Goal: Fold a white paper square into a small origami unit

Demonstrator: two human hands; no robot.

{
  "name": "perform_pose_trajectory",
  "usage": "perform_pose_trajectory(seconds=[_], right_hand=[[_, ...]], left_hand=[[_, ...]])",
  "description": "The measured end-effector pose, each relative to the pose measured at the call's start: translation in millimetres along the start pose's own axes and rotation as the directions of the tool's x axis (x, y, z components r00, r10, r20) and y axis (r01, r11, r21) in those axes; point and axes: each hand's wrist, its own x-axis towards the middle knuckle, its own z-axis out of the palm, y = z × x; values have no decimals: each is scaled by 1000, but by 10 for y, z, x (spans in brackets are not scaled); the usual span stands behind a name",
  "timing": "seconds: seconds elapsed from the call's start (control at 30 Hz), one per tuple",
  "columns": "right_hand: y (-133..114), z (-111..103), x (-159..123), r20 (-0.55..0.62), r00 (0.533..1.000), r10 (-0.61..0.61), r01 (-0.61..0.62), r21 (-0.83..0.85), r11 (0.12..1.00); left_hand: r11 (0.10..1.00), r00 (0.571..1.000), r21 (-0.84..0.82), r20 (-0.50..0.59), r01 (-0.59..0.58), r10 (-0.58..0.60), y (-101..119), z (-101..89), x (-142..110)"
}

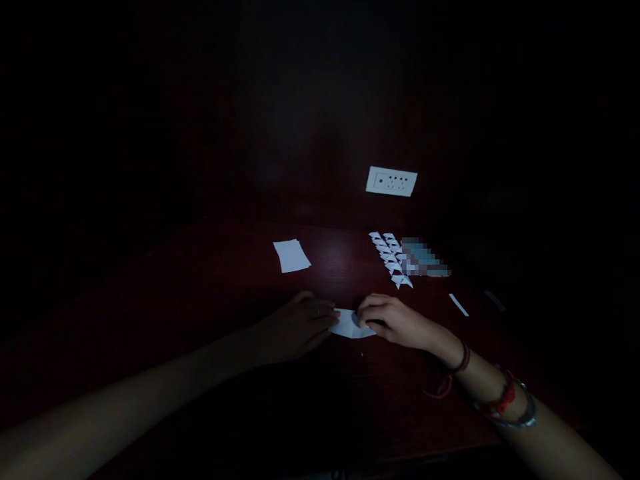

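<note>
A small white piece of folded paper lies on the dark red-brown table between my two hands. My left hand, a ring on one finger, rests flat beside it with fingertips pressing on the paper's left edge. My right hand has its fingers curled and pinched on the paper's right side. Red thread and bead bracelets circle my right wrist.
A white paper sheet lies further back on the left. Several small folded white triangles sit in rows at the back right beside a blurred item. A thin paper strip lies to the right. A white wall socket is behind.
</note>
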Motion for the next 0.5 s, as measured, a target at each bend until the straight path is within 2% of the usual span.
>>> perform_pose_trajectory(seconds=[0.13,0.3,0.43,0.5], right_hand=[[46,7,2,19,999,27,-27,-3,1000],[30,-49,2,62,992,107,-117,202,972],[0,-90,-10,140,981,133,-172,327,929],[1,-56,-5,115,975,191,-219,337,916]], left_hand=[[999,999,33,1,-32,32,29,-18,-12],[998,999,57,43,-13,11,52,-12,-41],[998,999,48,8,33,-33,25,39,-76],[999,1000,37,-3,29,-29,16,48,-74]])
